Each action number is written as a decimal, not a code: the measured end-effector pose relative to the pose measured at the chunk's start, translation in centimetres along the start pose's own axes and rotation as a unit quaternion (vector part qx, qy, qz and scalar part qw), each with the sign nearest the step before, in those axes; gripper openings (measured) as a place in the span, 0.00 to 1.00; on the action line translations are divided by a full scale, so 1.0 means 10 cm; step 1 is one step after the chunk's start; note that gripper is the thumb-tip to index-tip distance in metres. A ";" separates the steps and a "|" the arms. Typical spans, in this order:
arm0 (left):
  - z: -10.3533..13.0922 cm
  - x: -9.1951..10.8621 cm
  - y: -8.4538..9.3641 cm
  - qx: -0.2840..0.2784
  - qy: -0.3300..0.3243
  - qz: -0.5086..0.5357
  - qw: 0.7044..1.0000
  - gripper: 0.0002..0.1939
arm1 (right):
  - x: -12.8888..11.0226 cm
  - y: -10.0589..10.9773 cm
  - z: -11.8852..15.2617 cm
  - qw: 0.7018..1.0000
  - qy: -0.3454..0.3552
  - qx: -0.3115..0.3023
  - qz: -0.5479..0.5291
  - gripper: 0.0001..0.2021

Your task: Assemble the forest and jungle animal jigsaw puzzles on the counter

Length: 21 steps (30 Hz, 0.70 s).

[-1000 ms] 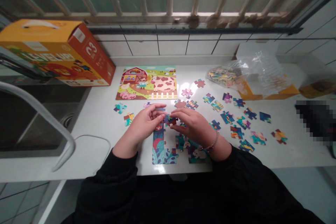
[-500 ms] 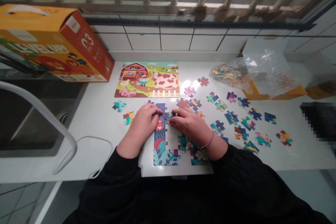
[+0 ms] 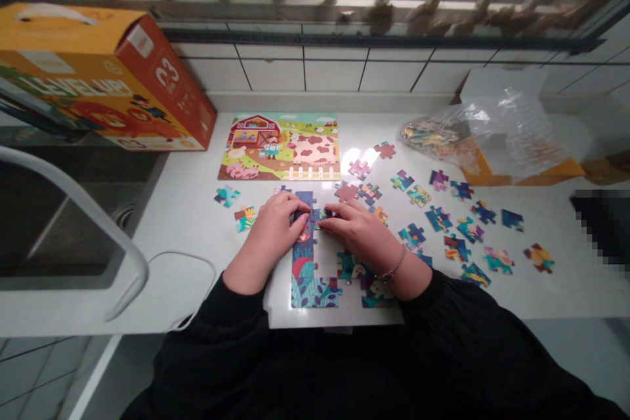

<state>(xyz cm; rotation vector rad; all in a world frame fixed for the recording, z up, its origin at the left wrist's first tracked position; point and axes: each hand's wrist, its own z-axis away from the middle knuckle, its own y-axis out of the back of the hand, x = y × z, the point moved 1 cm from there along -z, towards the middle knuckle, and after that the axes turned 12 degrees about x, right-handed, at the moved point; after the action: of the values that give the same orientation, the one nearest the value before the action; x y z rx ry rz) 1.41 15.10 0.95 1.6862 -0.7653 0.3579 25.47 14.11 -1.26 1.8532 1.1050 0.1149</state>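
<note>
A joined strip of puzzle pieces [image 3: 302,269] runs down the white counter, its lower end turning right. My left hand [image 3: 278,223] rests on the strip's upper left part, fingers bent with the tips pressing it. From the right, my right hand [image 3: 352,230] has its thumb and fingers closed on a small dark blue and teal piece [image 3: 319,216] against the strip's right edge. Whether that piece is fully joined cannot be made out. Rabbit pieces [image 3: 348,267] lie below my right hand, partly covered by it.
Several loose pieces [image 3: 438,218] spread to the right, others at left [image 3: 227,195]. A farm picture board [image 3: 279,147] lies behind. Around stand an orange box [image 3: 167,85], a plastic bag of pieces [image 3: 436,134], an open carton [image 3: 526,174], and a sink with a faucet [image 3: 125,249].
The whole view has shifted slightly. Both hands stay at the strip, and my left thumb and fingers are a little differently placed on it.
</note>
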 end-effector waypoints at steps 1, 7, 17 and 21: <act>0.00 0.01 0.00 0.000 0.001 -0.001 1.000 0.06 | 0.00 0.00 0.00 1.000 -0.001 -0.002 0.002 0.08; -0.01 0.03 -0.02 -0.004 0.019 -0.008 1.000 0.05 | -0.01 0.03 -0.02 1.000 0.008 -0.003 0.023 0.08; -0.03 0.06 -0.02 -0.006 0.033 -0.014 0.999 0.05 | -0.04 0.05 -0.05 1.000 -0.001 -0.021 0.021 0.08; -0.03 0.06 -0.03 -0.010 0.035 -0.019 0.999 0.05 | -0.08 0.09 -0.08 0.999 -0.003 -0.037 0.024 0.08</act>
<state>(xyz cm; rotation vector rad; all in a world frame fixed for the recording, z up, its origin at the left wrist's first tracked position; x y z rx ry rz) 2.05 15.25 1.16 1.6581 -0.6828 0.3793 25.18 13.97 0.17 1.8139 1.0376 0.1751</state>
